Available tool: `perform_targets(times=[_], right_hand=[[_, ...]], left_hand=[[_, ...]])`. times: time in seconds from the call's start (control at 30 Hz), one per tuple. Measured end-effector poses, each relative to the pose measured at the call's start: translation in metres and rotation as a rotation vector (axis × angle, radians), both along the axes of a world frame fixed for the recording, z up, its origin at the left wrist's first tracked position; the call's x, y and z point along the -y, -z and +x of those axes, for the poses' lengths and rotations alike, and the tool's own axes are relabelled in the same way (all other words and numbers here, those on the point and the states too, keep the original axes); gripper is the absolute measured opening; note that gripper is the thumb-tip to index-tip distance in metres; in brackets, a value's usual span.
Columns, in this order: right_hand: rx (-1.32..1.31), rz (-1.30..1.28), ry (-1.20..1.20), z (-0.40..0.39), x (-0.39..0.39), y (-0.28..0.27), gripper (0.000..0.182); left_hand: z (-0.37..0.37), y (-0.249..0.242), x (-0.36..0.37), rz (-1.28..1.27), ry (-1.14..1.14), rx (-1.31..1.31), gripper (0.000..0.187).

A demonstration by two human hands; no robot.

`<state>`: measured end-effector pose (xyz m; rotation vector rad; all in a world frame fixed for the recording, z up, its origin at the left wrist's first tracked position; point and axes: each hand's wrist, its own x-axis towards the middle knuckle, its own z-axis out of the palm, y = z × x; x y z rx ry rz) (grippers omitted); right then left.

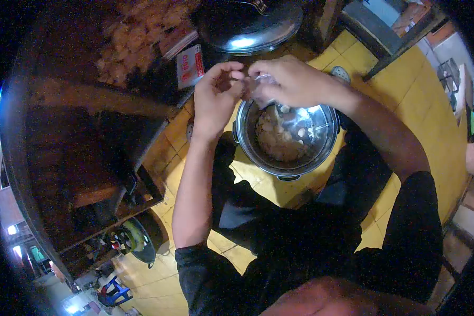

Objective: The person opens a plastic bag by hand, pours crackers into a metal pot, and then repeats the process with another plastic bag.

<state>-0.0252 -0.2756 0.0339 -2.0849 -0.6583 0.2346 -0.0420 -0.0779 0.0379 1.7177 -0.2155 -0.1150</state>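
Observation:
My right hand [292, 81] is closed around a crumpled, clear plastic bag [265, 83], above the far rim of a round metal pot [331, 151]. Close to the bag's left side is my left hand [216, 100], its fingers loosely curled with gaps between them. I see nothing plainly held in it. Inside the pot lies a pale, crumbly mass [279, 142] with several small whitish pieces on and around it. The pot stands on the floor between my legs, and its handles stick out at the rim.
A large dark lid-like object [247, 31] with a shiny rim sits beyond my hands. Beside it is a red and white packet [190, 66]. Dark wooden furniture [84, 142] fills the left, with a bowl [142, 245] near its lower end. Yellow tiles [395, 110] cover the floor.

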Motion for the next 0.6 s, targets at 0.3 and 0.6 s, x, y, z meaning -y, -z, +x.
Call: perform_targets(times=[0.3,0.6], right_hand=[[-0.097,0.423,-0.191,0.003,-0.003,-0.014,0.028],[-0.307,0.54,0.11,0.012,0.0,-0.02,0.024]], left_hand=[[-0.022,-0.017,0.023,-0.174,0.325,-0.078,0.051],[-0.014,-0.009,0.019,-0.312,0.467,-0.623,0.035]])
